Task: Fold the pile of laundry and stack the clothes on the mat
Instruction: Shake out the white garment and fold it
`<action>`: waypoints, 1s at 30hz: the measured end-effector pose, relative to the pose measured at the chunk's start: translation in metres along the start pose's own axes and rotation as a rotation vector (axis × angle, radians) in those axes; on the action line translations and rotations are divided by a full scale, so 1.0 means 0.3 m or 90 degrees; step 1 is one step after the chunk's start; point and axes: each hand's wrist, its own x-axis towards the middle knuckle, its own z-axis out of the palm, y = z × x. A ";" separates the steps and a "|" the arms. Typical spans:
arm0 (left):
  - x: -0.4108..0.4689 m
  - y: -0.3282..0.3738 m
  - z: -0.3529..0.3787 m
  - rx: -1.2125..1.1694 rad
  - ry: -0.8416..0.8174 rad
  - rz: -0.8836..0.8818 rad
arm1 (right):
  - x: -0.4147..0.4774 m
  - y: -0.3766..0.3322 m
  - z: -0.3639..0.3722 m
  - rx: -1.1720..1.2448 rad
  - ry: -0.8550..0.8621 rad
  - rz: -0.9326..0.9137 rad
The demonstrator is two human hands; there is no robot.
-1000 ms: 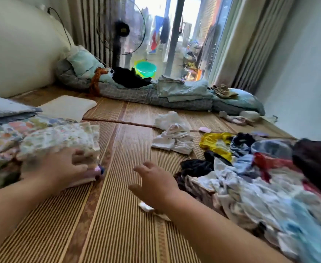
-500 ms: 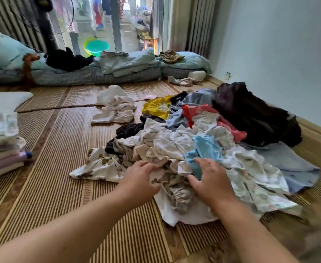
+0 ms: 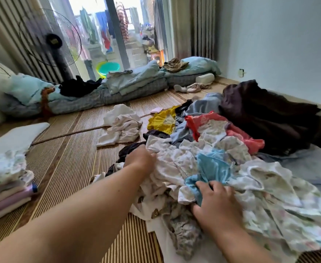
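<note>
sprawling rumpled many-coloured laundry pile (image 3: 222,149)

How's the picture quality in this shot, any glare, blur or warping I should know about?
Head view: daylight through the balcony window is overexposed, washing out the top; wide-angle warping bends the curtains and wall; both hands, left and right, and the laundry pile look reasonably sharp; the folded stack at the left edge is soft.
</note>
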 end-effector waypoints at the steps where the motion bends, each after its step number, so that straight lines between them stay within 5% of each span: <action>1: 0.019 -0.003 -0.009 0.024 -0.007 0.007 | 0.001 -0.001 0.000 0.003 -0.003 0.004; 4: 0.039 -0.006 -0.044 -0.066 -0.010 0.003 | 0.004 -0.002 -0.002 0.019 -0.009 0.004; 8: -0.021 0.008 -0.151 -0.433 0.026 0.012 | -0.005 -0.001 -0.015 0.018 -0.011 0.003; 14: -0.265 -0.066 -0.406 -0.670 -0.104 0.141 | -0.057 -0.086 -0.050 0.045 -0.030 -0.020; 19: -0.490 -0.224 -0.589 -0.819 -0.179 0.208 | -0.165 -0.280 -0.065 0.198 0.102 -0.236; 22: -0.599 -0.335 -0.669 -0.879 -0.236 0.245 | -0.226 -0.414 -0.049 0.337 0.126 -0.301; 25: -0.660 -0.448 -0.712 -0.872 -0.250 0.250 | -0.274 -0.534 -0.070 0.212 0.250 -0.187; 30: -0.719 -0.679 -0.690 -0.803 -0.226 0.208 | -0.266 -0.629 -0.098 0.587 0.176 -0.116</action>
